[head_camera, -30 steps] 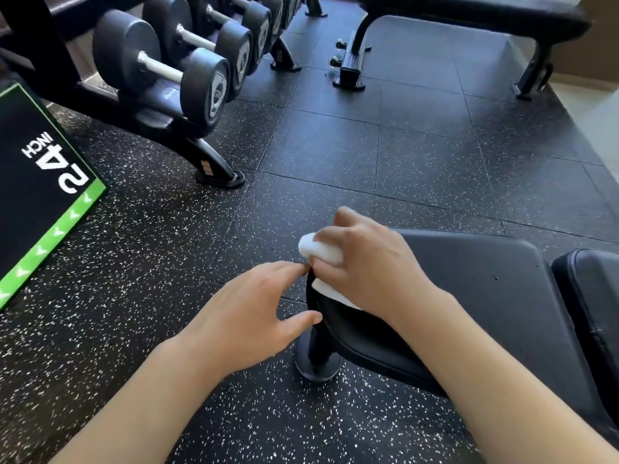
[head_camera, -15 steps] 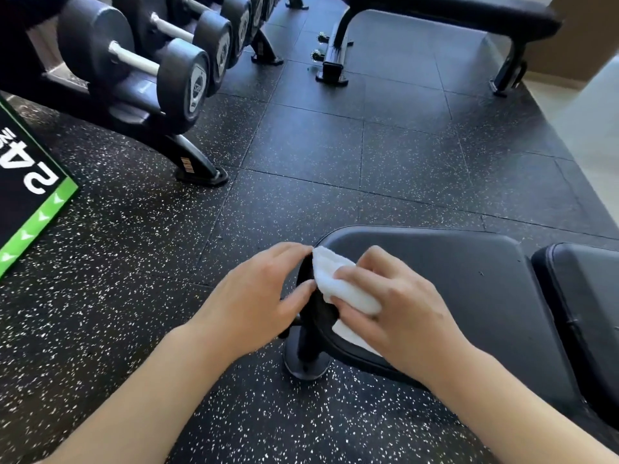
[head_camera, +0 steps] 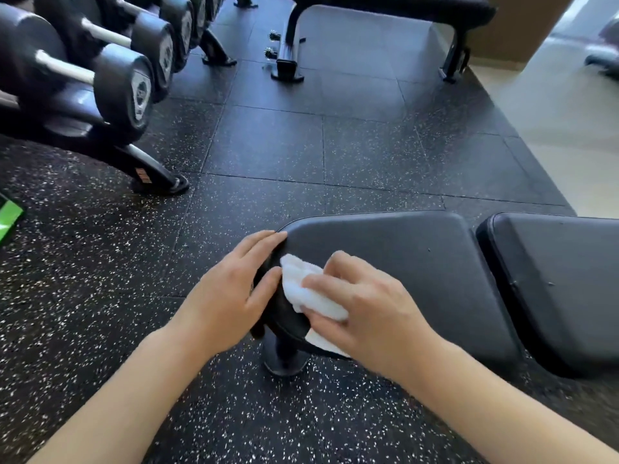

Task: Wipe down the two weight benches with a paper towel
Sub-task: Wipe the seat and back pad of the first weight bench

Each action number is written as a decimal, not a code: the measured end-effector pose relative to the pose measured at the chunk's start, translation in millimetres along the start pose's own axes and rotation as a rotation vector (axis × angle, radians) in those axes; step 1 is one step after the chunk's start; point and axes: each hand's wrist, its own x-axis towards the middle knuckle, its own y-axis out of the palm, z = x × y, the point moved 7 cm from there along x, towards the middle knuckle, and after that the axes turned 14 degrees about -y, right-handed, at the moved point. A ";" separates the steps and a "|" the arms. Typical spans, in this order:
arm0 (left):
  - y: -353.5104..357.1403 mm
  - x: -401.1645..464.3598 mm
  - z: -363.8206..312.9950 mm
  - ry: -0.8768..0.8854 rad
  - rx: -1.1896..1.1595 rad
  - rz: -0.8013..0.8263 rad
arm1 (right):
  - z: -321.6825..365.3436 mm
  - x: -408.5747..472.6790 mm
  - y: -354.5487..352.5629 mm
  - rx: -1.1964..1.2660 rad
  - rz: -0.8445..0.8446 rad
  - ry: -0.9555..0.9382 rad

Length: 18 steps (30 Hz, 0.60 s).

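A black padded weight bench (head_camera: 418,262) lies in front of me, its seat pad on the left and a second pad (head_camera: 562,283) on the right. My right hand (head_camera: 365,306) presses a white paper towel (head_camera: 308,293) onto the seat pad's left end, fingers curled over it. My left hand (head_camera: 231,293) rests on that end's edge, fingers laid along the rim and thumb beside the towel. A second black bench (head_camera: 395,8) stands across the floor at the top.
A dumbbell rack (head_camera: 100,82) with several black dumbbells runs along the upper left, its foot (head_camera: 157,180) jutting onto the floor. A green-edged box corner (head_camera: 8,217) shows at the left. Speckled rubber flooring (head_camera: 301,155) lies between the benches.
My right hand has carried the towel from the pad's far corner down along its left end. My left hand has risen onto the pad's edge. The view has shifted right.
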 end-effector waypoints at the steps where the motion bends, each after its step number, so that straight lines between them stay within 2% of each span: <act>1: -0.1 -0.8 0.5 -0.005 -0.016 -0.006 | -12.7 -0.6 -7.1 -0.021 -0.023 0.040; 3: 0.1 -3.2 -0.9 -0.015 -0.041 -0.028 | -49.9 -0.3 -27.1 -0.102 -0.098 0.157; 5: 1.3 -5.1 -3.2 -0.027 -0.048 -0.050 | -79.0 1.0 -35.7 -0.217 -0.041 0.269; 7: 2.6 -6.0 -5.2 -0.038 -0.047 -0.061 | -74.9 2.8 -29.5 -0.188 -0.027 0.294; 9: 3.4 -6.8 -6.7 -0.035 -0.021 -0.060 | -41.2 6.2 -15.7 -0.086 -0.051 0.197; 11: 4.4 -7.6 -8.0 -0.036 0.002 -0.049 | -7.5 8.0 -0.5 -0.011 -0.002 0.065; 13: 4.0 -7.5 -9.7 -0.044 0.014 -0.055 | -7.5 10.6 0.7 0.022 0.036 0.032; 18: 8.4 -7.6 -13.3 -0.046 0.056 -0.065 | -88.9 12.6 -30.6 -0.108 -0.068 0.309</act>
